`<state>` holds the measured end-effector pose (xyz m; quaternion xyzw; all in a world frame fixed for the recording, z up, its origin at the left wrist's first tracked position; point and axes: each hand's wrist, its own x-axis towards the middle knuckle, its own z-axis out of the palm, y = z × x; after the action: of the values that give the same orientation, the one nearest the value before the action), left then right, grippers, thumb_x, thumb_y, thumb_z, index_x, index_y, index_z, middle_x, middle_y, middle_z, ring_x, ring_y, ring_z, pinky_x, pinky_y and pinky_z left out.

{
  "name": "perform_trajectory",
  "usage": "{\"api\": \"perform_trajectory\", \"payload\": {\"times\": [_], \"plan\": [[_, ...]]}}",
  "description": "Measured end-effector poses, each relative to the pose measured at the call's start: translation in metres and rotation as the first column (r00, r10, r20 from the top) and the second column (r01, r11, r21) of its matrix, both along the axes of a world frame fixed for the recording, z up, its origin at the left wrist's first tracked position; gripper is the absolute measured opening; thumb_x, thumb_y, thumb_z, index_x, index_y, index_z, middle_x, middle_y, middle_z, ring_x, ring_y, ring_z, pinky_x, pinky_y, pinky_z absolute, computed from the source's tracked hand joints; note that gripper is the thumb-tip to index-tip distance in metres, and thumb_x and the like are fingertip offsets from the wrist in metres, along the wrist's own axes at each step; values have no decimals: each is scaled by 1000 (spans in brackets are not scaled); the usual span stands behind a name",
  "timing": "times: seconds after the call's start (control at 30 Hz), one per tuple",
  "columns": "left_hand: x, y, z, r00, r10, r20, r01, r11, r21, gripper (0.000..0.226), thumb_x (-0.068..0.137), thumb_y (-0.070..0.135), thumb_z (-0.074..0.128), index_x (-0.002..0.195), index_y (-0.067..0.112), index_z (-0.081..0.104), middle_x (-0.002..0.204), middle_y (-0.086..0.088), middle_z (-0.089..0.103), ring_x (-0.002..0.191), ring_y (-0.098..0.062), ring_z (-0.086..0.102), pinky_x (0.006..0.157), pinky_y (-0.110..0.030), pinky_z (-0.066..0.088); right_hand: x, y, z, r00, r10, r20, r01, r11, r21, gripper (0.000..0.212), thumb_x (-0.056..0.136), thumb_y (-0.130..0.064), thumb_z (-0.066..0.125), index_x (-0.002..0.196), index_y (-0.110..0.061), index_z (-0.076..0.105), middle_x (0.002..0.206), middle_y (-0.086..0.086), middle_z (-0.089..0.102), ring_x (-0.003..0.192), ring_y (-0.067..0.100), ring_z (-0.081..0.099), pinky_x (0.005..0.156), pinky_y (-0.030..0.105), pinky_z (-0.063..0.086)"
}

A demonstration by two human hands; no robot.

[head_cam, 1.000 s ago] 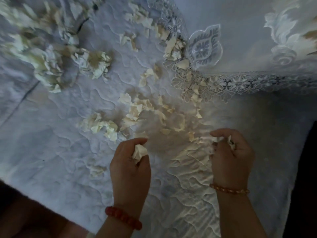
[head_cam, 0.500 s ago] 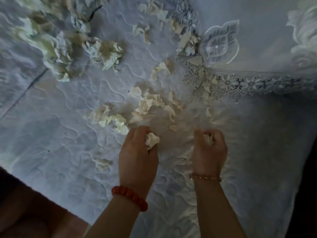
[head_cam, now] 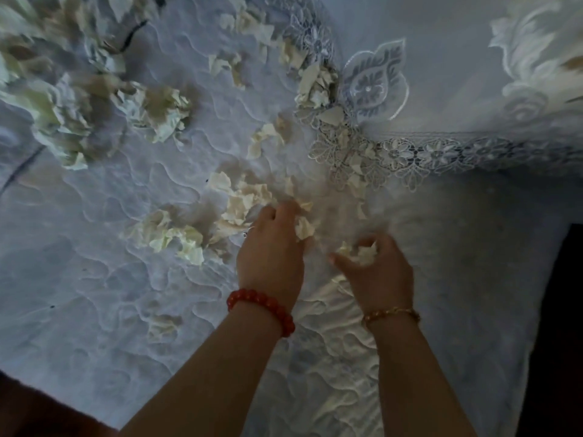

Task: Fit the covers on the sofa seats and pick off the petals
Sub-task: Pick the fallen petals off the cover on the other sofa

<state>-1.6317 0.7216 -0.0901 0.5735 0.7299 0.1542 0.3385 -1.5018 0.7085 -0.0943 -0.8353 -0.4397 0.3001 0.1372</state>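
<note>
Many crumpled cream-white petals (head_cam: 243,200) lie scattered over the pale blue quilted sofa seat cover (head_cam: 94,279), thickest toward its far left corner and along the seam where the lace-trimmed embroidered cover (head_cam: 441,89) meets it. One loose cluster sits mid-seat, just beyond the hands; a lone petal (head_cam: 162,323) lies nearer the front edge, left of the left forearm.

Picking off petals is the step in hand. The left hand (head_cam: 271,253), wrist ringed by a red bead bracelet (head_cam: 262,305), reaches into the mid-seat cluster with its fingers (head_cam: 284,211) curled over a few petals, one pale scrap showing at the thumb side. The right hand (head_cam: 375,272), wearing a thin gold bracelet (head_cam: 391,313), is cupped closed around a small wad of gathered petals, forefinger stretched leftward.

Judging by how much remains, this job looks barely begun. The next move probably calls for pinching up the cluster under the left hand without crushing it, then working outward toward the lace border (head_cam: 347,152), where petals caught in the openwork will likely need teasing free one by one.
</note>
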Motion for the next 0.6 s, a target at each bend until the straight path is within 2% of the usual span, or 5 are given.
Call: {"api": "perform_trajectory", "payload": {"times": [0.1, 0.3, 0.43, 0.53, 0.6], "plan": [[-3, -3, -3, 999, -7, -51, 9, 999, 42, 20, 79, 3, 64, 93, 16, 57, 98, 0, 55, 80, -22, 58, 52, -28, 42, -4, -16, -11, 997, 52, 48, -56, 995, 83, 20, 70, -24, 79, 77, -12, 64, 87, 7, 62, 84, 20, 57, 65, 19, 30], [-1, -6, 11, 996, 66, 68, -73, 991, 110, 21, 80, 3, 63, 95, 16, 56, 91, 2, 60, 72, -16, 56, 51, -11, 30, 3, 3, 7, 947, -219, -235, 285, 912, 295, 26, 74, -15, 76, 70, -21, 51, 65, -4, 59, 59, 10, 58, 58, 26, 49], [11, 21, 9, 996, 85, 14, -85, 996, -25, 57, 87, 18, 62, 137, 19, 33, 118, -5, 60, 89, -16, 57, 66, -18, 35, 5, 39, 0, 982, -110, -151, 155, 933, 326, 30, 73, -14, 78, 95, -16, 57, 74, -14, 56, 62, -3, 54, 58, 3, 39], [15, 30, 4, 995, 72, -74, -75, 997, -33, 35, 87, 22, 61, 118, 18, 46, 107, -4, 62, 79, -21, 58, 63, -22, 35, 0, 47, -20, 1000, 21, -9, -18, 962, 273, 23, 74, -21, 77, 87, -10, 62, 86, 6, 66, 82, 22, 61, 73, 27, 45], [14, 28, 2, 995, 58, -85, -59, 998, -4, 16, 86, 14, 59, 100, 18, 51, 93, 0, 57, 67, -16, 45, 53, -20, 29, -1, 45, -25, 999, 10, 43, -23, 953, 302, 16, 77, -20, 74, 81, -10, 62, 88, 10, 65, 85, 23, 58, 70, 26, 37]]}}
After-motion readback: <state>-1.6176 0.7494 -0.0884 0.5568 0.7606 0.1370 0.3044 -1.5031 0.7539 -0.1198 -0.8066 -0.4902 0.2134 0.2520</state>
